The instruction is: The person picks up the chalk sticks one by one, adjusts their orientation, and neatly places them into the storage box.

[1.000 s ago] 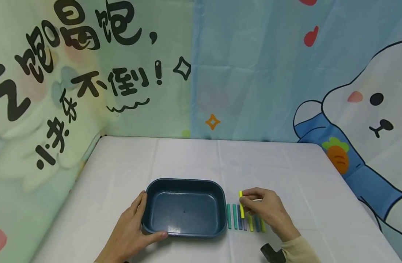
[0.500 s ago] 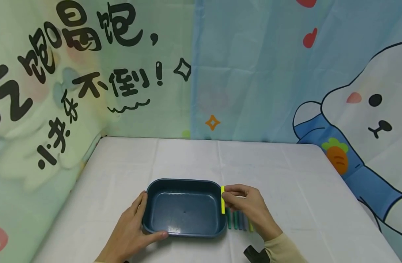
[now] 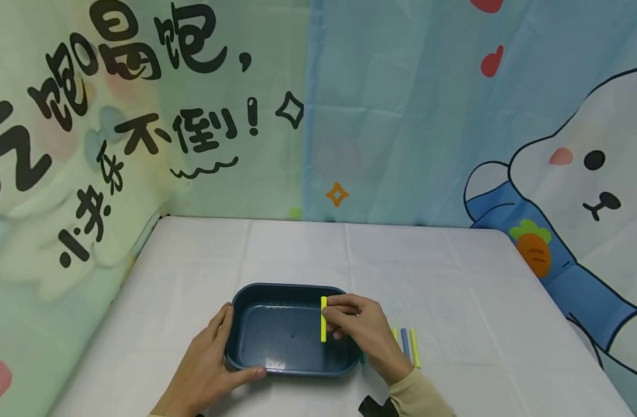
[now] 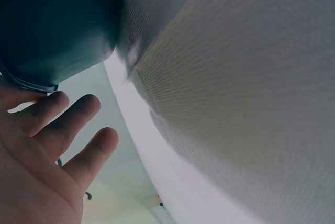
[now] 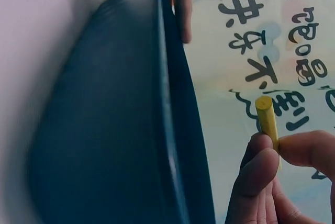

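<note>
- Right hand point(image 3: 362, 325) pinches a slim yellow cylindrical stick point(image 3: 324, 320) above the right half of a dark-blue rectangular plastic tray point(image 3: 279, 339).
- Left hand point(image 3: 208, 359), fingers spread, touches its near-left corner.
- A slack pinch could drop the stick askew.

Yellow stick point(image 3: 323, 331) held above blue tray point(image 3: 282, 339)

The stick is a slim, straight cylinder with a flat round end, pinched over the tray's right half, pointing near to far. The tray, dark and rectangular with rounded corners, lies flat, long sides running left to right.
</note>
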Demonstrator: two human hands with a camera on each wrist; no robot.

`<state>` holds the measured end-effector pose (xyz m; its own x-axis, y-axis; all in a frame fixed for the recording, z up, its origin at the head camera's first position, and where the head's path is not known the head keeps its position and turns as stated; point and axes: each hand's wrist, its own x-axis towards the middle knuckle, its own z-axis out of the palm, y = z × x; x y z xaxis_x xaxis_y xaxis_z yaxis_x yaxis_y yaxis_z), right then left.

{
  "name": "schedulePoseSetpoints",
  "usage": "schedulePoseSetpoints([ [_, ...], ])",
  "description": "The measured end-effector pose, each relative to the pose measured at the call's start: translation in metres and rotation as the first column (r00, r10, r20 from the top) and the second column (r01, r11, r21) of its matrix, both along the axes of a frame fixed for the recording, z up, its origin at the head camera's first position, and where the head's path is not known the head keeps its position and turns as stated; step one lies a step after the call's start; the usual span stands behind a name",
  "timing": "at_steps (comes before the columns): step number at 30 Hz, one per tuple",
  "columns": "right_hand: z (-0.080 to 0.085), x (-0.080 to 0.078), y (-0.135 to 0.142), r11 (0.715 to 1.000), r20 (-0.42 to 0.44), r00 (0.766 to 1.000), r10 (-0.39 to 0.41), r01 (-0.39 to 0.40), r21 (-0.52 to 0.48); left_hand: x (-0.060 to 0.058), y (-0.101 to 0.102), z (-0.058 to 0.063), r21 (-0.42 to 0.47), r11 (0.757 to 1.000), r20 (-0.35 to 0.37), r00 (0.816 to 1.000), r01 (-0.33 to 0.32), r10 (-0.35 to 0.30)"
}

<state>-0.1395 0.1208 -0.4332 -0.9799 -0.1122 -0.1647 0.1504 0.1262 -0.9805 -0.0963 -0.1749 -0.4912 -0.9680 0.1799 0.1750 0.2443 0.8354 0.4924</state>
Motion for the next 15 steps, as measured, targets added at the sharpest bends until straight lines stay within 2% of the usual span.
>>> schedulePoseSetpoints([
  [6, -0.003, -0.001, -0.016, 0.998, -0.004, 0.999, -0.035, 0.035, -0.050, 0.001, 0.001, 0.002, -0.015, 1.000, 0.014, 1.000, -0.012, 0.012],
  [15, -0.005, -0.003, -0.042, 0.996, -0.026, 1.000, 0.015, -0.017, -0.084, 0.001, 0.003, 0.004, -0.024, 1.000, 0.032, 0.999, -0.020, 0.021],
])
